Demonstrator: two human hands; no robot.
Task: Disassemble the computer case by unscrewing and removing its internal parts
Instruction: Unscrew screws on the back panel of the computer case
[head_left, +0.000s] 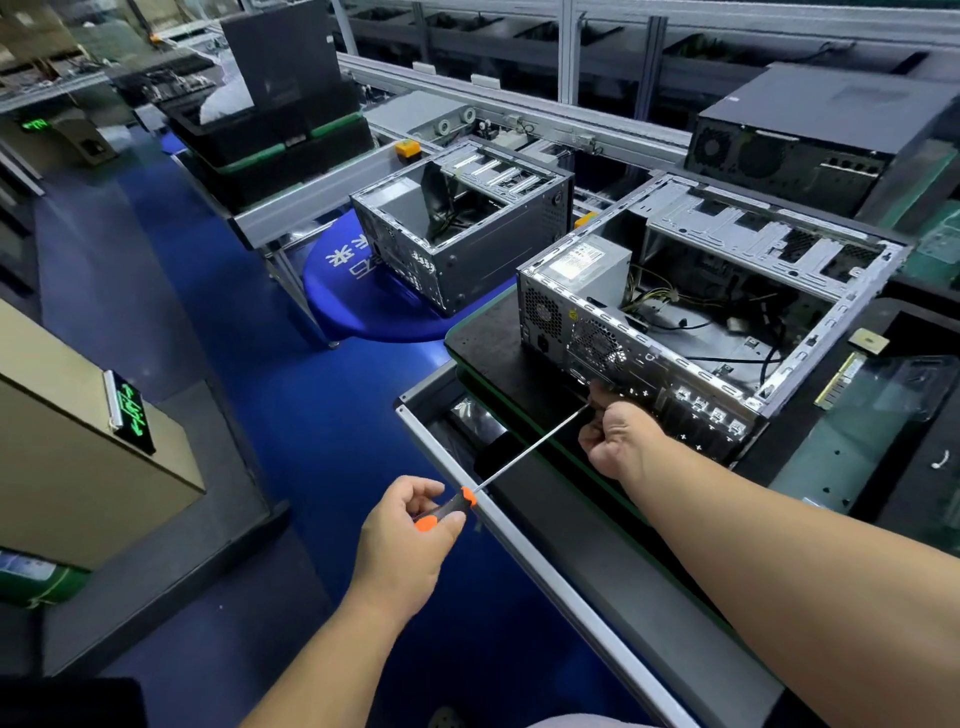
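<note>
Left hand (410, 525) gripped the screwdriver (470, 493); right hand (618, 436) curled over its tip, perhaps pinching, at the case (675, 291).

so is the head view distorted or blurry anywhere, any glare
Head view: wide-angle bending curves the conveyor rails and the workbench edge; far background top left is soft; glare on the glass sheet at right; both hands, the screwdriver and the open computer case are sharp.

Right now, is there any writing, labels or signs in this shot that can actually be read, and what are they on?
"来": white characters on the blue round stool, upside down; the rest unclear.
Green lit sign on the beige cabinet: illegible.
Green lit sign far left: blurred.
Power supply label: too small.
</note>
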